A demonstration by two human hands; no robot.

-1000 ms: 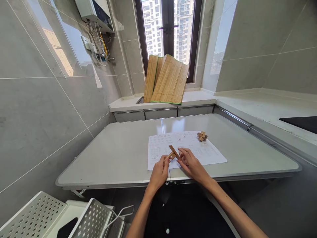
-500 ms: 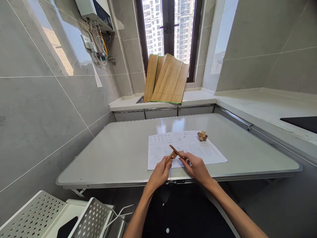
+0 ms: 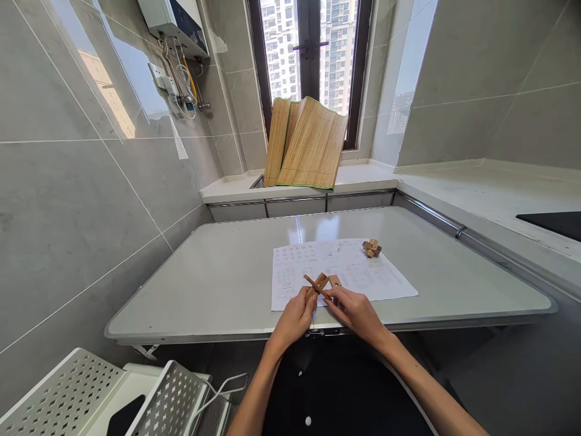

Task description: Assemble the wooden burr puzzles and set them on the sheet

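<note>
My left hand (image 3: 295, 316) is closed around the lower end of a flat wooden puzzle piece (image 3: 321, 281), which has a dark hole in it. A thin wooden stick (image 3: 312, 281) crosses this piece at an angle, its right end pinched in the fingers of my right hand (image 3: 356, 310). Just beyond the right fingers shows another small wooden piece (image 3: 334, 280); whether the hand holds it, I cannot tell. Beneath both hands lies a printed paper sheet (image 3: 290, 272). An interlocked wooden puzzle (image 3: 372, 248) sits on the sheet's far right corner.
A white folding table (image 3: 218, 266) stands in front of me, with a sill behind it. Bamboo mats (image 3: 313, 145) lean at the window. A perforated white rack (image 3: 167, 399) with a cable (image 3: 227, 387) is low at left. A metal rail (image 3: 426, 212) borders the right side.
The thin stick has turned lower and flatter across the flat piece, whose holed face now shows more. Another small wooden piece has come into sight by my right fingers.
</note>
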